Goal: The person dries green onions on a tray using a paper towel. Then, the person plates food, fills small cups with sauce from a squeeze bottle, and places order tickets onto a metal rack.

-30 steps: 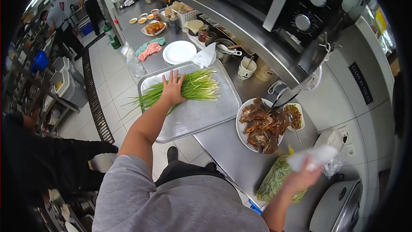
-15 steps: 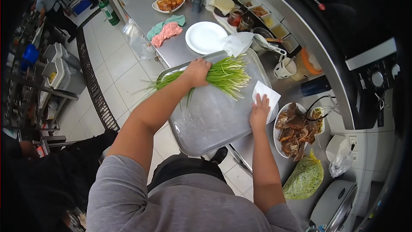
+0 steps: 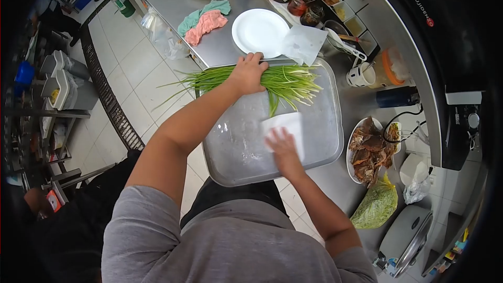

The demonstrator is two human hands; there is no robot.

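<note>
A bunch of long green stalks (image 3: 291, 81) lies across the far part of a metal tray (image 3: 236, 170). My left hand (image 3: 248, 74) is closed over the middle of the bunch, its fingers wrapped on the stalks. Nearer to me, my right hand (image 3: 283, 149) lies with spread fingers on a white paper towel (image 3: 291, 126), pressing it flat on the tray. Water drops and wet marks show on the metal left of the towel. Past the tray's far edge is a white plate (image 3: 260, 31), partly overlapped by another white paper sheet (image 3: 305, 43).
Pink (image 3: 206, 25) and green cloths lie left of the plate. To the right are a plate of fried fish (image 3: 367, 149), a bag of shredded greens (image 3: 376, 205) and a cooker (image 3: 401, 238). A microwave (image 3: 419, 36) overhangs the counter. A dark-clothed person (image 3: 78, 225) is at the lower left.
My right hand has brought the paper towel from the right side onto the tray and slid it left. My left hand, earlier spread on the stalks, has closed round them. The view has shifted.
</note>
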